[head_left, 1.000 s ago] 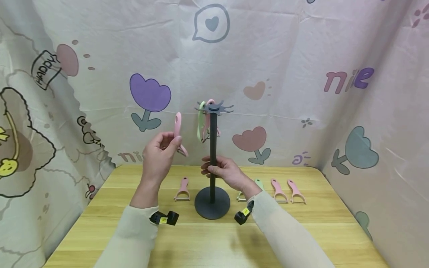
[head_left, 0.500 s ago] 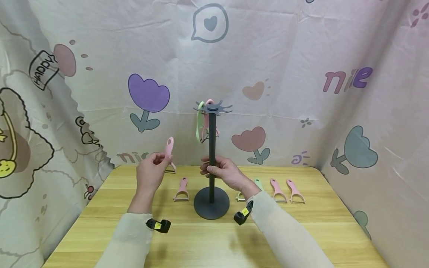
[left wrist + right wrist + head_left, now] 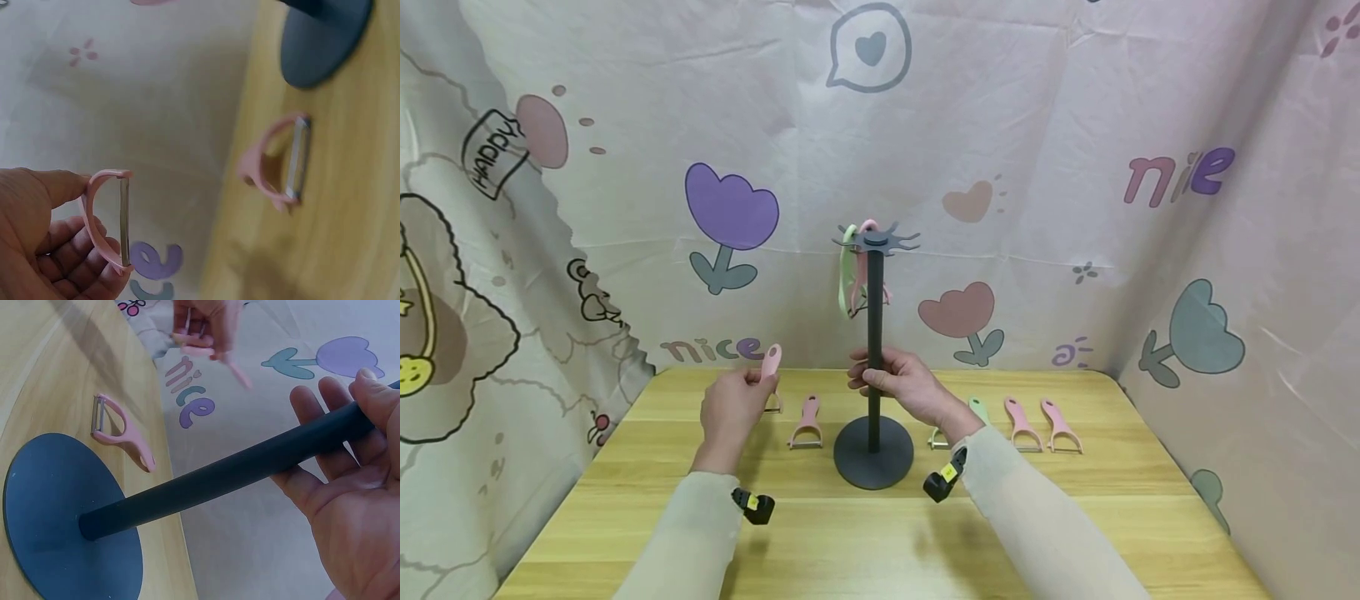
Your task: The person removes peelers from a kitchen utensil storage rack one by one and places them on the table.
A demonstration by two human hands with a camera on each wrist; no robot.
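My left hand [image 3: 730,410] pinches a pink peeler [image 3: 771,364] by its handle, blade end down, over the table's left rear part. In the left wrist view the peeler's metal blade [image 3: 124,222] faces away from the palm. My right hand [image 3: 910,385] holds the dark post of a stand [image 3: 875,325] partway up, thumb in front and fingers behind. A green peeler [image 3: 847,275] and a pink one [image 3: 862,271] hang from the hooks at the stand's top left. Between the left hand and the stand's round base, another pink peeler [image 3: 808,422] lies on the table.
To the right of the stand lie a green peeler [image 3: 977,408], partly hidden by my right wrist, and two pink peelers, one nearer [image 3: 1021,423] and one farther right [image 3: 1061,427]. A printed cloth [image 3: 1037,100] hangs behind the wooden table [image 3: 850,550].
My left hand has come down and a little to the left with the pink peeler, from beside the stand's upper part to near the tabletop. The right hand stays on the post.
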